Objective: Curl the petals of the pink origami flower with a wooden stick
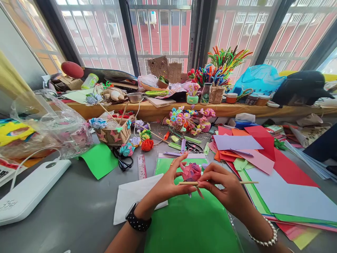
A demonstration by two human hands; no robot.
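Observation:
A pink folded paper flower (191, 172) is held between both hands above a green paper sheet (189, 225) on the grey table. My left hand (168, 182), with a dark watch on its wrist, pinches the flower and the left end of a thin wooden stick (247, 182). My right hand (223, 184), with a pearl bracelet on its wrist, grips the stick lying crosswise under the flower. The stick's far end pokes out to the right past my right hand.
Coloured paper sheets (260, 158) are stacked at the right. A white paper (131, 200), a ruler (141, 166), black glasses (123, 160), scissors (193, 146) and finished paper flowers (147, 144) lie ahead. A white device (31, 189) and a plastic bag (47, 123) sit at the left.

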